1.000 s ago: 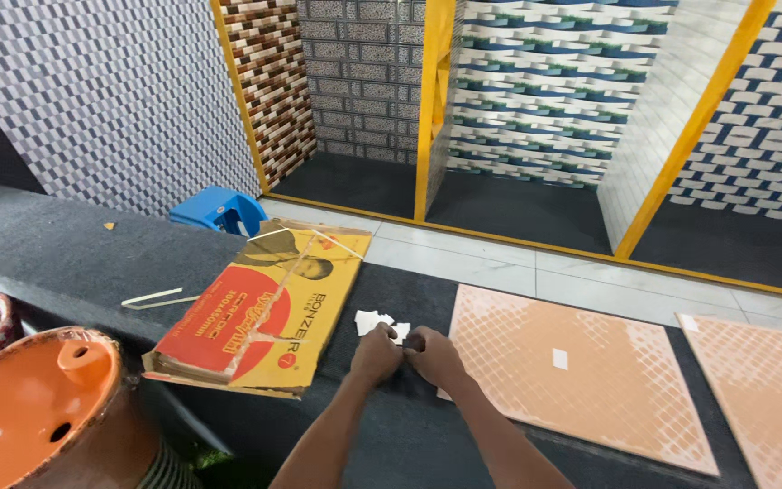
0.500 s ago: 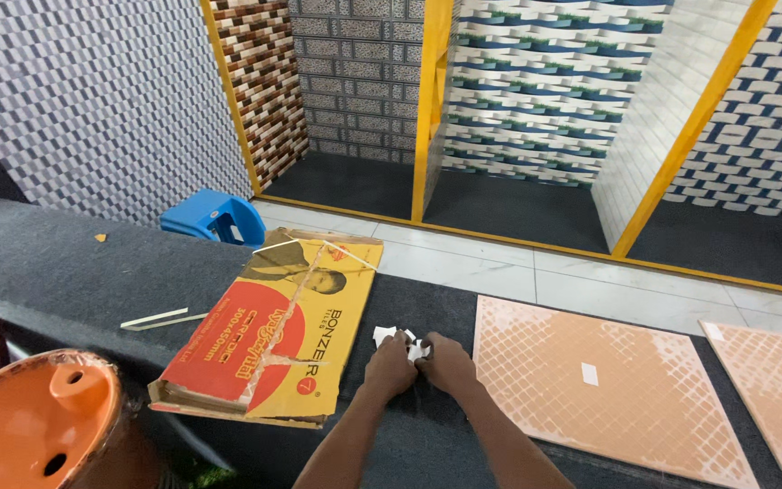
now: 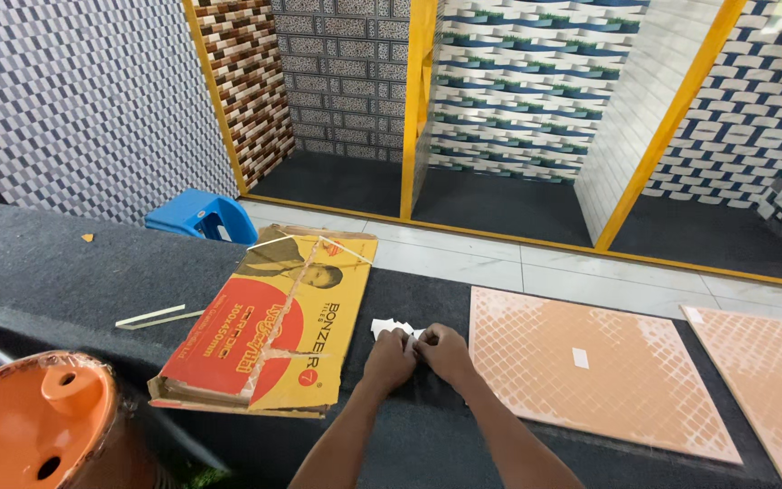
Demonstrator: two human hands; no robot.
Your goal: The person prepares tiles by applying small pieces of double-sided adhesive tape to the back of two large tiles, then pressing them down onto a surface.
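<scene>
On the dark, felt-like bench point(image 3: 65, 272), both hands meet over small white plastic pieces point(image 3: 391, 327) — left hand point(image 3: 389, 360) and right hand point(image 3: 443, 351), fingers curled shut, pinching the pieces between them. Left of them lies a flattened yellow-and-red cardboard box point(image 3: 269, 326); right, a square peach tile point(image 3: 581, 367) — matte, diamond-gridded back up
</scene>
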